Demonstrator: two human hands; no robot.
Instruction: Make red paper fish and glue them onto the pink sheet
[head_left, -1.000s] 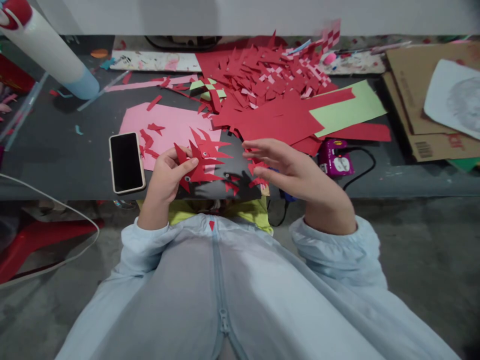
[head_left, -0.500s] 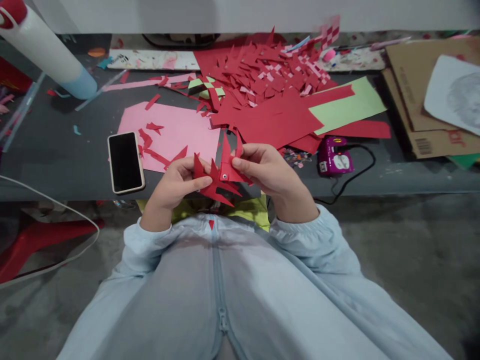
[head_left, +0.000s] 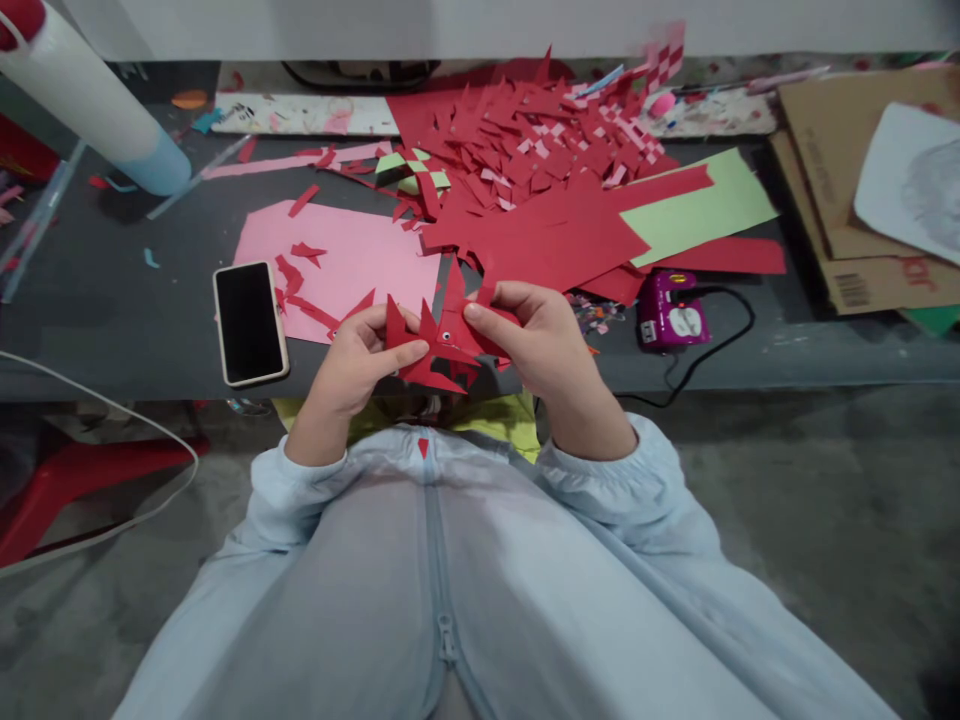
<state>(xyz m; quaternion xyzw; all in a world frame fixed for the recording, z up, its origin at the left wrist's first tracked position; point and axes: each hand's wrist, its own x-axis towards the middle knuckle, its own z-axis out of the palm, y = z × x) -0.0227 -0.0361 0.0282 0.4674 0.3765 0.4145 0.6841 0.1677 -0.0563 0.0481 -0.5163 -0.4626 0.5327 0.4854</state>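
Note:
Both my hands hold a spiky red paper cutout [head_left: 437, 345] with a small googly eye, just above the near edge of the dark table [head_left: 112, 300]. My left hand [head_left: 354, 362] pinches its left side between thumb and fingers. My right hand [head_left: 534, 340] grips its right side, fingers curled over the paper. A pink paper sheet [head_left: 341, 265] with red scraps lies right behind the cutout.
A black phone [head_left: 250, 322] lies left of my hands. A heap of red paper pieces and sheets [head_left: 540, 180] with a light green sheet [head_left: 701, 208] fills the middle back. A purple device with a cord [head_left: 670, 318] sits to the right, cardboard [head_left: 847, 190] far right, a white roll [head_left: 90, 110] at back left.
My right hand came in from the right and took hold of the cutout alongside my left hand. The cutout has been turned and drawn closer to the table edge.

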